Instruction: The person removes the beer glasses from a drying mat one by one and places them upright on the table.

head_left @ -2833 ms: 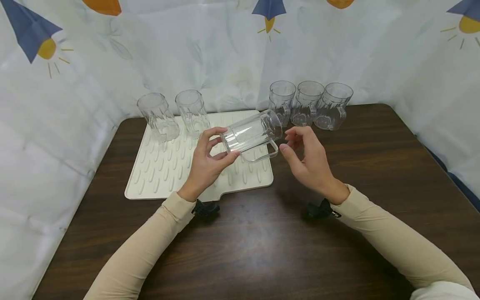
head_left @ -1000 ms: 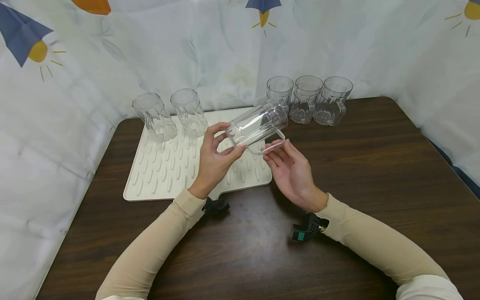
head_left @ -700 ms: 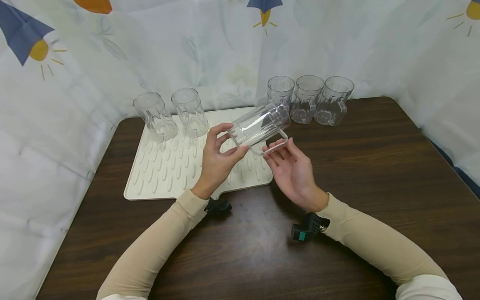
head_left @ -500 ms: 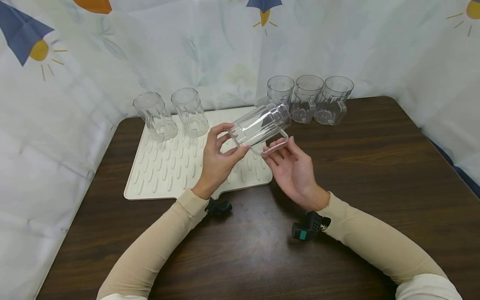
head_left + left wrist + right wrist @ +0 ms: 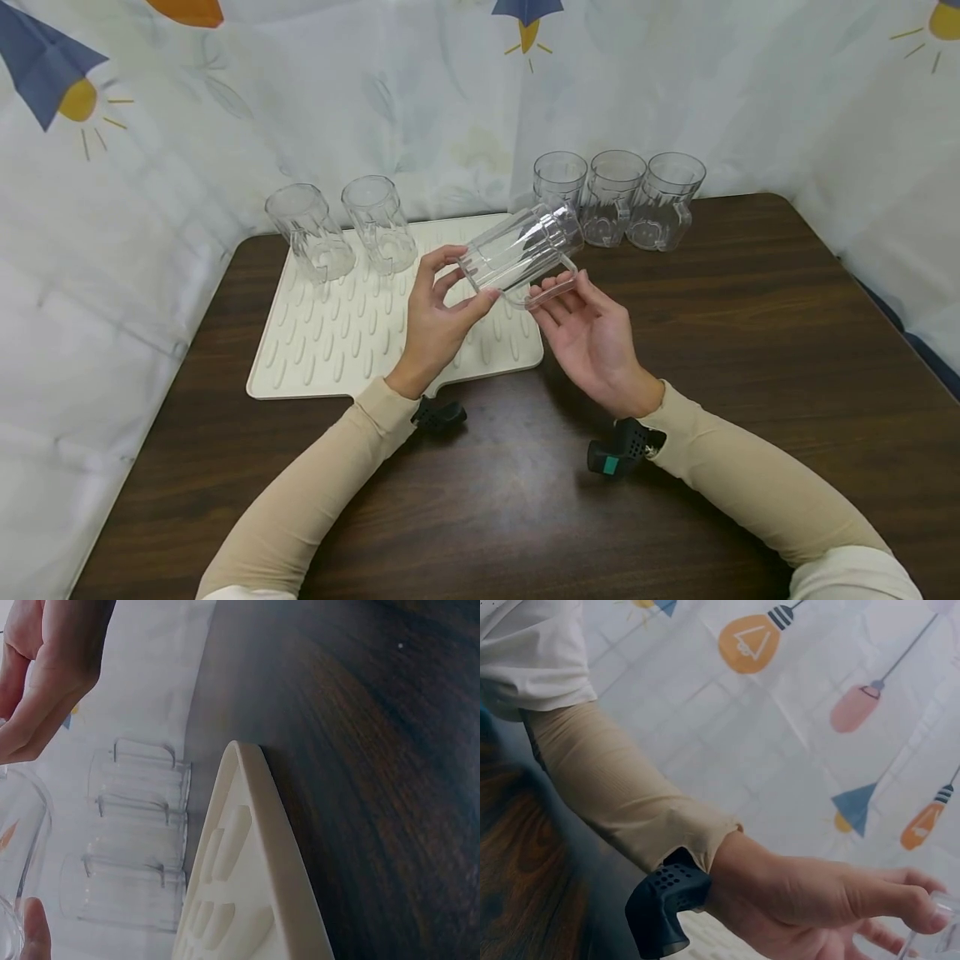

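"What had just changed?"

"The right hand [image 5: 588,342] had come in from apart to pinch the handle [image 5: 552,293] of the clear fluted mug [image 5: 517,250], whose left end the left hand [image 5: 437,325] gripped between thumb and fingers. Tilted in the air, it seemed better steadied."

"Over what?"

"Partly a cream ridged mat [image 5: 300,350], bearing two matching mugs [image 5: 379,225], on a dark wood-grain counter [image 5: 517,508]. Three similar mugs [image 5: 615,200] stood to its right (close together). White printed cloth [image 5: 450,108] hung behind."
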